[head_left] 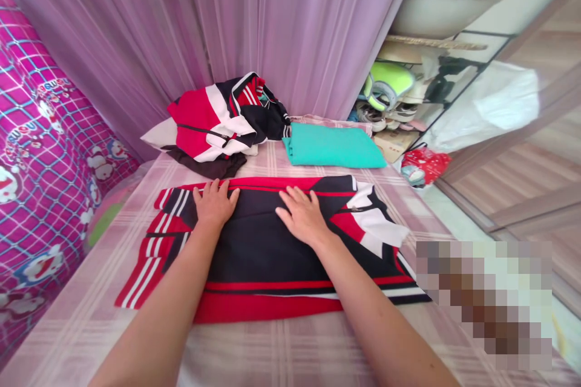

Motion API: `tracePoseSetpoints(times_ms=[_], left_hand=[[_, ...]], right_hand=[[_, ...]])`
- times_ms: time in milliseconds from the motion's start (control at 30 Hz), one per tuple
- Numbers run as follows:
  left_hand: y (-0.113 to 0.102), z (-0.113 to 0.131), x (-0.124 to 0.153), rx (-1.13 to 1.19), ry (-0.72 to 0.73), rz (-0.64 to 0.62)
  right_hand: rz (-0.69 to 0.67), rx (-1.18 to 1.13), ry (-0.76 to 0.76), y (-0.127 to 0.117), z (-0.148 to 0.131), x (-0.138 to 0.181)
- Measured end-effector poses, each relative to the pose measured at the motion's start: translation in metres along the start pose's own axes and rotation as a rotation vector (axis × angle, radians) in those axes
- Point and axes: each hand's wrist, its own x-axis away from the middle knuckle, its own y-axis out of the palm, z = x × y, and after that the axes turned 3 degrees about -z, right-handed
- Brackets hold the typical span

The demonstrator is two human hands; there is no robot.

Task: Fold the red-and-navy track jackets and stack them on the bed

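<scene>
A track jacket (267,248) in navy, red and white lies on its side across the covered surface, its sleeves folded in over the body. Striped cuffs and hem bands show at its left end, the white collar at its right. My left hand (214,202) rests flat on the jacket's upper left part, fingers spread over the red far edge. Flat on the navy cloth right of centre is my right hand (300,213), fingers apart. Neither hand grips the fabric.
Behind the jacket sit a rumpled pile of similar clothes (213,118) and a folded turquoise cloth (333,145). A plaid sheet (254,351) covers the surface. Purple curtains (290,30) hang at the back. Shelves with shoes (390,112) and a wooden door (535,193) are at right.
</scene>
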Motion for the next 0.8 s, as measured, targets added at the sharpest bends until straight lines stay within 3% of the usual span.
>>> tracePoseSetpoints(times_ms=[100,200,267,367,500,633,800], left_hand=[[-0.004,-0.001,-0.002,0.012,0.005,-0.028],[-0.015,0.002,0.003,0.023,0.023,-0.014],[-0.025,0.009,0.016,0.038,0.072,0.064],[-0.035,0.025,0.054,0.078,0.254,0.158],[-0.028,0.037,0.118,0.082,0.419,0.055],[-0.011,0.023,0.155,0.008,0.274,-0.029],[-0.009,0.009,0.159,-0.02,0.214,-0.038]], right_hand=[[-0.024,0.02,-0.033,0.011,-0.004,0.026],[0.008,0.051,0.129,0.015,0.018,0.044],[0.036,0.072,0.208,0.015,0.037,0.054],[0.096,0.097,0.23,0.016,0.055,0.063],[0.125,0.099,0.232,0.02,0.058,0.064],[0.113,0.086,0.222,0.017,0.059,0.063],[0.131,0.045,0.271,0.005,0.037,0.071]])
